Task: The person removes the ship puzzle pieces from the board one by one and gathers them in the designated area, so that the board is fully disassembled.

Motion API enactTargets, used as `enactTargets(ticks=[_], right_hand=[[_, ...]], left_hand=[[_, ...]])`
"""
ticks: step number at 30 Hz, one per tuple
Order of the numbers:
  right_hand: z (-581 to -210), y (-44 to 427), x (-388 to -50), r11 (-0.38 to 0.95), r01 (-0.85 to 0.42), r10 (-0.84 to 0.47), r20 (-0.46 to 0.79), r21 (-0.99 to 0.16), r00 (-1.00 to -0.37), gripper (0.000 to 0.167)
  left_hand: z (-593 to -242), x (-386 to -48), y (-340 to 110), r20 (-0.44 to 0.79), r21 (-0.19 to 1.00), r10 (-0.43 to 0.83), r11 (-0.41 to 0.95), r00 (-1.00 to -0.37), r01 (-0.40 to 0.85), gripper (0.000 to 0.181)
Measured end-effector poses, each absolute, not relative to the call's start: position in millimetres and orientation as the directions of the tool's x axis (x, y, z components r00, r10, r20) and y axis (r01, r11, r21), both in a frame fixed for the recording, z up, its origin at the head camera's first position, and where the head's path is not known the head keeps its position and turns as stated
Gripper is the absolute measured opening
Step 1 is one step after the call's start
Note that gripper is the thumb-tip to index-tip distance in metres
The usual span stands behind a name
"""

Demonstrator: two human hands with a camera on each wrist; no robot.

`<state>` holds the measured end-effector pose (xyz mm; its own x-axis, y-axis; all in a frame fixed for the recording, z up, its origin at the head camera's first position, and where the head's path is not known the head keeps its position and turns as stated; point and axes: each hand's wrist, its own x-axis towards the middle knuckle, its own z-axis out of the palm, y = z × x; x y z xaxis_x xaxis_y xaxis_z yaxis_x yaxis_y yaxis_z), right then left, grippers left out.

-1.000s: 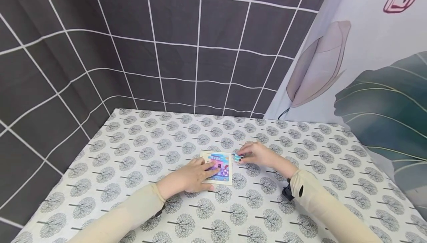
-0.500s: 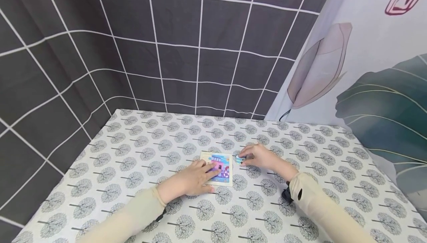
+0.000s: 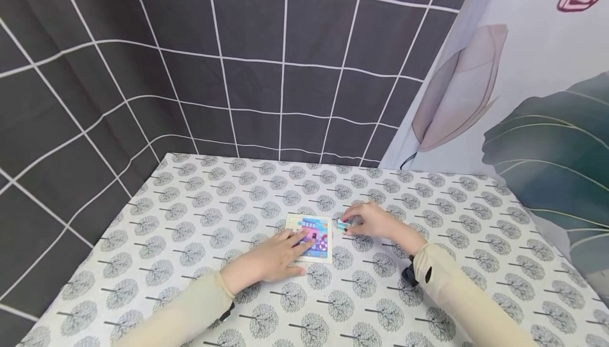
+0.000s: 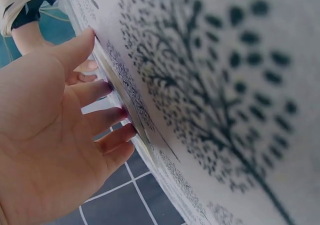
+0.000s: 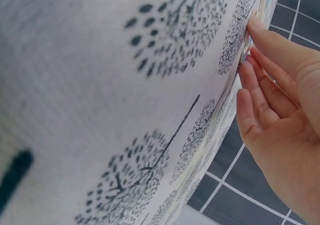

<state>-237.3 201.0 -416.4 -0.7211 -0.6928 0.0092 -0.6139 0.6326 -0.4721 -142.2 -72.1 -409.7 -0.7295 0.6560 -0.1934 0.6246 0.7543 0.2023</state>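
Observation:
A small square picture puzzle (image 3: 329,249) in a pale frame lies on the table, with a pink, purple and blue picture. My left hand (image 3: 276,257) rests on its left part with fingers spread and extended, covering some of the picture. In the left wrist view the fingertips (image 4: 127,129) touch the thin board seen edge-on. Just right of the frame, my right hand (image 3: 373,221) pinches a small blue-and-white puzzle piece (image 3: 342,226) between thumb and fingers, at table level. The right wrist view shows the same right hand (image 5: 282,95), with the piece mostly hidden behind its fingertips.
A white cloth (image 3: 342,304) printed with grey trees covers the table. Behind it hangs a dark curtain (image 3: 247,88) with a white grid. At the right is a pale curtain (image 3: 457,93) with leaf shapes, and a thin dark cord (image 3: 408,160) shows at its foot.
The puzzle piece has turned slightly in my right fingers and sits a touch farther from the frame. My left hand stays on the puzzle; the head view shifts a little.

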Motion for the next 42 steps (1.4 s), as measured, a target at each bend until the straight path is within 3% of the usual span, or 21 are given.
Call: enactTargets(ticks=[16, 25, 34, 42], right_hand=[[-404, 197, -241, 0.662, -0.567, -0.689, -0.101, -0.49, -0.718, 0.05], [-390, 176, -241, 0.668, -0.584, -0.676, -0.049, -0.461, -0.735, 0.042], [-395, 154, -241, 0.589, -0.645, -0.733, 0.014, -0.487, -0.68, 0.043], [-398, 134, -244, 0.58, -0.616, -0.734, -0.013, -0.533, -0.679, 0.039]], left_hand=[[-403, -145, -76, -0.212, 0.25, 0.652, 0.756, -0.728, 0.604, 0.063], [-401, -147, -75, -0.219, 0.213, 0.659, 0.752, -0.72, 0.624, 0.062], [-401, -150, -73, -0.246, 0.171, 0.664, 0.746, -0.706, 0.643, 0.063], [-401, -153, -73, -0.26, 0.185, 0.662, 0.749, -0.703, 0.637, 0.063]])
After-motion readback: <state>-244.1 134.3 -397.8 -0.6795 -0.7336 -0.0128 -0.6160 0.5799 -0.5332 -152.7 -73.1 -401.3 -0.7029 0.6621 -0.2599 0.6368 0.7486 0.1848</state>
